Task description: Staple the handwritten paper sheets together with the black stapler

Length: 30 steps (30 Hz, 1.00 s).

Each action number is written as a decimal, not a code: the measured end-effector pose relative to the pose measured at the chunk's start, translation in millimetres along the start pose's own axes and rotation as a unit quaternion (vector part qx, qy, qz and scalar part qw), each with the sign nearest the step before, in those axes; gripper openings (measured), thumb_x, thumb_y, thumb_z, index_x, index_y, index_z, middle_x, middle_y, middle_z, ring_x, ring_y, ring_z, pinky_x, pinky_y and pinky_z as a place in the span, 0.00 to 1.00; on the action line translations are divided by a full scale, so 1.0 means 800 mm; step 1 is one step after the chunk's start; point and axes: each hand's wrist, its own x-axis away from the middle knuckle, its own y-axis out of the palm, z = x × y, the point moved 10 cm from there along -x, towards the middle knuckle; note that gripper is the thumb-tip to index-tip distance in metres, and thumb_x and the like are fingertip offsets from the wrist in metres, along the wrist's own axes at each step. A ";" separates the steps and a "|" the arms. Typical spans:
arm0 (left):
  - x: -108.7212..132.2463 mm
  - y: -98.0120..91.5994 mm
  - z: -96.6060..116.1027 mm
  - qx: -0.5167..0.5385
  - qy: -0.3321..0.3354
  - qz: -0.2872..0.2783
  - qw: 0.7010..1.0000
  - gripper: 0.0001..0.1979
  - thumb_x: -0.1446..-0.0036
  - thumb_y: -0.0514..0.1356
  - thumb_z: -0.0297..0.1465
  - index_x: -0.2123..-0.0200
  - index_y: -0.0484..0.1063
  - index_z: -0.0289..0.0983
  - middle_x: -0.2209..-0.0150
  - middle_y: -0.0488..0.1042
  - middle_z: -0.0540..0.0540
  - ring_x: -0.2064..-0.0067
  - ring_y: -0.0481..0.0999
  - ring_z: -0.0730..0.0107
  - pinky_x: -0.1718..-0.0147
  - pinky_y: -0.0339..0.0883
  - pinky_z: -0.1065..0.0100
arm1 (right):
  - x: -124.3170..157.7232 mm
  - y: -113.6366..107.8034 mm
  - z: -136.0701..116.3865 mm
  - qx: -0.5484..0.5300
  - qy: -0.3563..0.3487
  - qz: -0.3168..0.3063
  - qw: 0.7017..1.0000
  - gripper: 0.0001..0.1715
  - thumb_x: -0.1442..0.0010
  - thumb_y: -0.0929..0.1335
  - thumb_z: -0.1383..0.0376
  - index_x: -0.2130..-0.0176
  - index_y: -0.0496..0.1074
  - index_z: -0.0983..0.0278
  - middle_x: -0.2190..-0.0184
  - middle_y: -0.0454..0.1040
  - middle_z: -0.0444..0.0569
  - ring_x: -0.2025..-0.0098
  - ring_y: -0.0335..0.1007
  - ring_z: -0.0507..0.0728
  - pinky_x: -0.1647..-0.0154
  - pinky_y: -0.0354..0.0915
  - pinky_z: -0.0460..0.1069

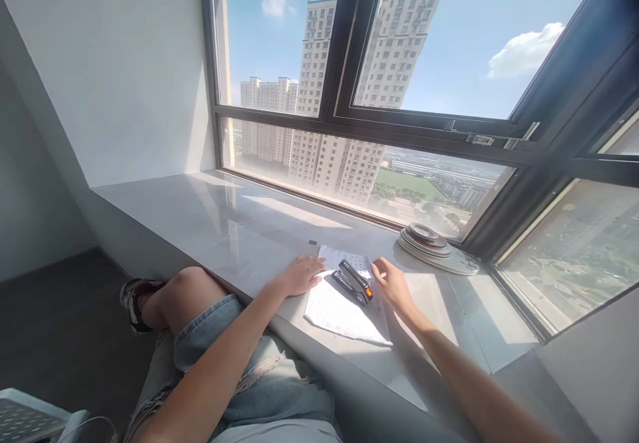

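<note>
A black stapler with an orange patch at its near end lies on sheets of paper covered in writing or print. My left hand rests flat at the papers' left edge, fingers stretched out and fingertips on or beside the sheet. On the other side, my right hand is beside the stapler at the papers' right edge. Its fingers are curled together; whatever they pinch, if anything, is too small to make out. Beyond the left hand, a small dark strip lies on the sill.
The pale tiled window sill runs along the window. A stack of round plates or discs stands at the right by the glass. Below the sill's front edge are my legs in denim. A white perforated seat is at lower left.
</note>
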 end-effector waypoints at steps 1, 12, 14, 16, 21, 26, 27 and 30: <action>0.000 0.004 0.001 -0.004 -0.002 -0.016 1.000 0.19 0.31 0.54 0.35 0.39 0.69 0.49 0.32 0.64 0.48 0.29 0.58 0.54 0.32 0.52 0.49 | 0.008 0.000 -0.004 -0.048 0.010 0.002 0.999 0.19 0.31 0.58 0.53 0.63 0.70 0.61 0.64 0.77 0.50 0.63 0.71 0.59 0.60 0.65 0.53; 0.001 0.016 0.011 -0.052 0.017 -0.055 0.997 0.25 0.29 0.53 0.37 0.31 0.59 0.49 0.29 0.59 0.43 0.29 0.58 0.51 0.30 0.48 0.44 | 0.035 0.029 -0.068 -0.077 -0.094 -0.086 0.989 0.14 0.41 0.68 0.59 0.56 0.72 0.63 0.62 0.76 0.47 0.63 0.69 0.56 0.62 0.63 0.49; -0.001 0.015 0.011 -0.053 0.019 -0.057 0.997 0.25 0.29 0.53 0.37 0.31 0.59 0.50 0.29 0.58 0.44 0.28 0.57 0.51 0.30 0.48 0.45 | 0.034 0.024 -0.068 -0.067 -0.097 -0.080 0.990 0.10 0.42 0.67 0.62 0.59 0.72 0.62 0.66 0.76 0.45 0.66 0.68 0.55 0.64 0.61 0.48; -0.001 0.016 0.011 -0.054 0.020 -0.061 0.996 0.26 0.29 0.53 0.37 0.30 0.58 0.51 0.29 0.58 0.45 0.28 0.56 0.52 0.30 0.48 0.46 | 0.032 0.020 -0.060 -0.064 -0.081 -0.068 0.992 0.09 0.42 0.67 0.61 0.61 0.73 0.62 0.68 0.75 0.44 0.68 0.67 0.54 0.65 0.60 0.48; 0.000 0.017 0.010 -0.053 0.020 -0.072 0.996 0.26 0.28 0.52 0.38 0.30 0.57 0.50 0.28 0.56 0.45 0.27 0.55 0.52 0.30 0.48 0.46 | 0.017 0.000 -0.021 -0.115 -0.012 0.014 0.993 0.14 0.41 0.67 0.59 0.57 0.75 0.62 0.62 0.78 0.47 0.62 0.71 0.57 0.60 0.63 0.50; -0.001 0.016 0.007 -0.045 0.023 -0.080 0.996 0.25 0.28 0.50 0.40 0.30 0.57 0.51 0.28 0.56 0.46 0.27 0.54 0.51 0.30 0.48 0.46 | 0.014 -0.040 0.013 -0.149 0.037 0.146 0.977 0.19 0.40 0.67 0.57 0.53 0.74 0.63 0.60 0.78 0.50 0.59 0.71 0.59 0.57 0.65 0.52; -0.001 0.015 0.007 -0.042 0.025 -0.079 0.996 0.25 0.28 0.50 0.40 0.30 0.58 0.51 0.28 0.56 0.46 0.27 0.55 0.51 0.30 0.48 0.46 | 0.015 -0.043 0.016 -0.159 0.038 0.156 0.974 0.19 0.40 0.67 0.56 0.53 0.74 0.63 0.59 0.78 0.50 0.59 0.71 0.59 0.57 0.65 0.52; -0.001 0.013 0.009 -0.038 0.030 -0.079 0.996 0.25 0.28 0.51 0.40 0.31 0.58 0.51 0.28 0.57 0.46 0.28 0.55 0.53 0.30 0.49 0.48 | 0.018 -0.041 0.014 -0.175 0.030 0.151 0.972 0.20 0.40 0.68 0.55 0.52 0.75 0.63 0.59 0.78 0.50 0.58 0.72 0.59 0.56 0.66 0.52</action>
